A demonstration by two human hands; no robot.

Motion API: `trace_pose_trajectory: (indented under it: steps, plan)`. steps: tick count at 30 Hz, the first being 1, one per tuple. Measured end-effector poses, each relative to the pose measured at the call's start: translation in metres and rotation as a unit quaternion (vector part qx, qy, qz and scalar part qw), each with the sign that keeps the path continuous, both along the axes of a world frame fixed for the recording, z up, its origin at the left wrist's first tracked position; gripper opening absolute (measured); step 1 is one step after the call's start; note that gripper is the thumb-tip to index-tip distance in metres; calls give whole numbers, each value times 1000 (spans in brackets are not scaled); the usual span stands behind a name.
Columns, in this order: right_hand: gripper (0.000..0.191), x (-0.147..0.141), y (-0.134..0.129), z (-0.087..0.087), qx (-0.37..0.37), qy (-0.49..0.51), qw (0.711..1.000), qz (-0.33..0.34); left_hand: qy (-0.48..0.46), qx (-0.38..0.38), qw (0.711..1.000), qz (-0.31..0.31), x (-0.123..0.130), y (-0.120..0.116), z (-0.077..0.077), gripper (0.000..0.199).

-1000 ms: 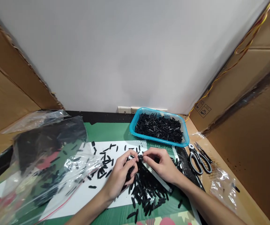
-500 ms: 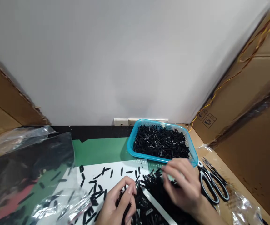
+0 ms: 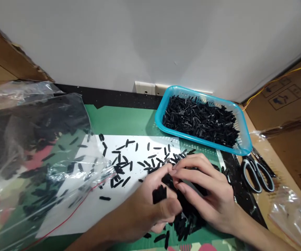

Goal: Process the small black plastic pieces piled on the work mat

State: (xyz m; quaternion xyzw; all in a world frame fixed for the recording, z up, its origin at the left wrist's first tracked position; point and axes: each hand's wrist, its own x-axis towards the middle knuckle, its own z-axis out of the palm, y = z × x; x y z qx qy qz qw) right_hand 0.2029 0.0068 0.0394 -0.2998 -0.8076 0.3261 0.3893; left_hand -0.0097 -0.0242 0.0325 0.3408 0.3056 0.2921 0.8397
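My left hand (image 3: 146, 205) is closed around a bunch of small black strips (image 3: 159, 194), whose ends show between thumb and curled fingers. My right hand (image 3: 209, 190) meets it from the right, its fingertips drawn together against the left index fingertip. Whatever those right fingertips pinch is too small or hidden to make out. Beneath both hands lies a heap of the same black strips (image 3: 184, 225), partly covered by them. More loose strips (image 3: 119, 169) are scattered over a white sheet (image 3: 85, 212) to the left.
Behind the hands stands a blue plastic basket (image 3: 205, 143) full of black strips. Scissors (image 3: 257, 174) lie at the right, near a small clear bag (image 3: 288, 216). A large clear plastic bag (image 3: 61, 139) covers the left side. Wall and cardboard (image 3: 296, 146) bound the workspace.
My right hand has moved left from the heap to my left hand, and their fingertips now meet. The view has tilted down, so the basket and sheet appear higher.
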Motion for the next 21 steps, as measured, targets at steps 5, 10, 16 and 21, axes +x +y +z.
trace_pose_trajectory:
  steps: [5, 10, 16, 21]
  plan:
    - [22, -3, -3, 3, -49, -13, 998, 39, 20, 30, 999, -24, 4, 4, 7, 43]
    - [10, -1, 0, 5, -125, -19, 991, 42, 58, -4, 998, -3, 5, -1, 4, 37]
    - [6, 0, 1, 5, -197, 62, 978, 5, 35, -61, 997, 14, 5, -4, 3, 35]
    - [5, 2, 7, 3, -251, 135, 958, -42, 35, -48, 998, 13, 1, -2, 3, 29]
